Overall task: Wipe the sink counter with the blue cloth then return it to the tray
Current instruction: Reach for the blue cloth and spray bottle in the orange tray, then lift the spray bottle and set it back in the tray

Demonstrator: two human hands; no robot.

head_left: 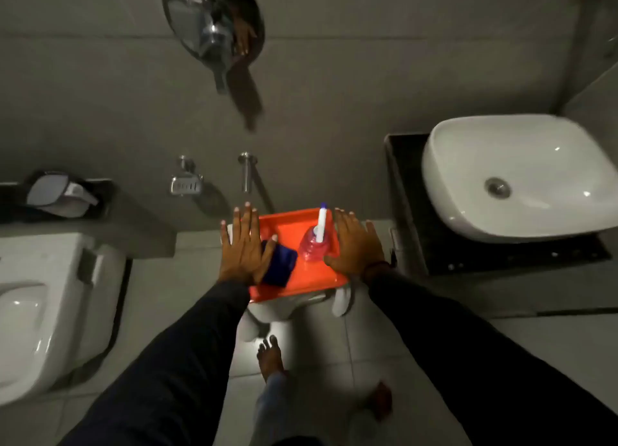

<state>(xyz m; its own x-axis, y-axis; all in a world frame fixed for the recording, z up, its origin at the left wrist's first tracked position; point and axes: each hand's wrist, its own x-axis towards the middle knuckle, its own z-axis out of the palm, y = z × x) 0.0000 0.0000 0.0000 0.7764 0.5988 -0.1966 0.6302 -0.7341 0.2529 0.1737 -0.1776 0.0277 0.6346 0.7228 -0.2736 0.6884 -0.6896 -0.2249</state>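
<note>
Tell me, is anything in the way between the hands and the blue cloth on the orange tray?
Nothing visible is. The blue cloth lies uncovered on the orange tray, right beside the flat, open left hand. The pink bottle stands between the cloth and the right hand, so the left hand has the clearer way.

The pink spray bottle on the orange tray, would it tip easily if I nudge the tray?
Probably yes. The pink spray bottle stands upright, with a tall white nozzle above a rounded base, so it looks top-heavy. The orange tray appears smooth, so the bottle could also slide. Its fill level isn't clear.
</note>
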